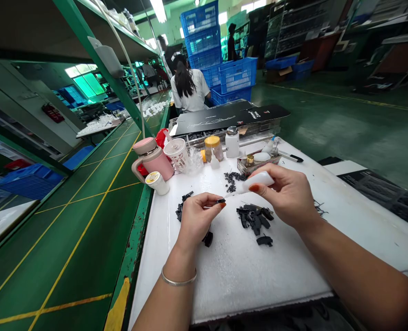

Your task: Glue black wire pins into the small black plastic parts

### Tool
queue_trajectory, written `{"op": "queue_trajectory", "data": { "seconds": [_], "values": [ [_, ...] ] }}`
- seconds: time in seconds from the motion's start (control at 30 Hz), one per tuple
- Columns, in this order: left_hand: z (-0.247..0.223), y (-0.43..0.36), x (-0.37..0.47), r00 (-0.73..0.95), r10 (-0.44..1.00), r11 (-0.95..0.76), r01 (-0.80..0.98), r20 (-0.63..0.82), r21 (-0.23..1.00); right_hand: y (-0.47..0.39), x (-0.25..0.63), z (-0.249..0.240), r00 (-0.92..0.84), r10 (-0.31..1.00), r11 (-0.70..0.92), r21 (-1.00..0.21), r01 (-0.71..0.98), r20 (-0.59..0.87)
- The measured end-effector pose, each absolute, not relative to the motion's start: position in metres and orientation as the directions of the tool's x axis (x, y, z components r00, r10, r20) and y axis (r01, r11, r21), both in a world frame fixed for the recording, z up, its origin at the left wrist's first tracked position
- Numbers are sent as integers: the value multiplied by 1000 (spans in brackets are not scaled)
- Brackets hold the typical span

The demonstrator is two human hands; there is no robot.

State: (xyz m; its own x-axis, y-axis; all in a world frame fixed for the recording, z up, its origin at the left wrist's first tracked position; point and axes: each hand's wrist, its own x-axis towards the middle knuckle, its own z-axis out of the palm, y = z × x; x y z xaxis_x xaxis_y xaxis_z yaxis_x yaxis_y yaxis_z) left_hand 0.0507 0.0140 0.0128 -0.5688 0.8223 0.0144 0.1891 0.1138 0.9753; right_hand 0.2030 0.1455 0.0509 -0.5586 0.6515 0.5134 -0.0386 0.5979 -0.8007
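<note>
My left hand (197, 212) pinches a small black plastic part (221, 200) between thumb and fingertips. In my right hand (286, 191) a white squeeze glue bottle (260, 179) lies tilted, its thin clear nozzle pointing left to the black part. Whether the tip touches the part I cannot tell. Below the bottle is a pile of black plastic parts (255, 218), with a single part (264, 241) in front of it. More black parts (183, 204) lie beside and partly behind my left hand. Tiny black pieces (232, 180) are scattered behind the nozzle.
Along the table's (245, 285) back stand a pink mug (155, 161), a plastic cup (177, 154), a yellow-lidded jar (213, 147) and a pump bottle (232, 143). A utility knife (291, 156) lies back right. The green conveyor (87, 220) runs along the left. A person (190, 87) sits ahead.
</note>
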Motion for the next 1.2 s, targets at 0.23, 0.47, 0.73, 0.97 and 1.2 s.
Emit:
{"op": "queue_trajectory", "data": {
  "seconds": [0.23, 0.47, 0.73, 0.97, 1.2],
  "values": [
    [17, 14, 52, -572, 820, 119, 193, 13, 974, 146, 204, 50, -580, 654, 595, -804, -2, 486],
    [16, 14, 52, -574, 819, 116, 189, 14, 975, 147, 204, 50, -572, 665, 557, -829, -50, 481],
    [13, 12, 49, -534, 845, 72, 50, -34, 996, 158, 199, 44, -568, 753, 189, -936, -296, 332],
    [21, 12, 52, -468, 874, -2, -270, -130, 963, 153, 188, 36, -772, 635, -295, -914, -278, 30],
    [26, 14, 59, -477, 865, -41, -374, -154, 926, 132, 183, 32, -867, 477, 137, -987, -89, 144]
  ]
}}
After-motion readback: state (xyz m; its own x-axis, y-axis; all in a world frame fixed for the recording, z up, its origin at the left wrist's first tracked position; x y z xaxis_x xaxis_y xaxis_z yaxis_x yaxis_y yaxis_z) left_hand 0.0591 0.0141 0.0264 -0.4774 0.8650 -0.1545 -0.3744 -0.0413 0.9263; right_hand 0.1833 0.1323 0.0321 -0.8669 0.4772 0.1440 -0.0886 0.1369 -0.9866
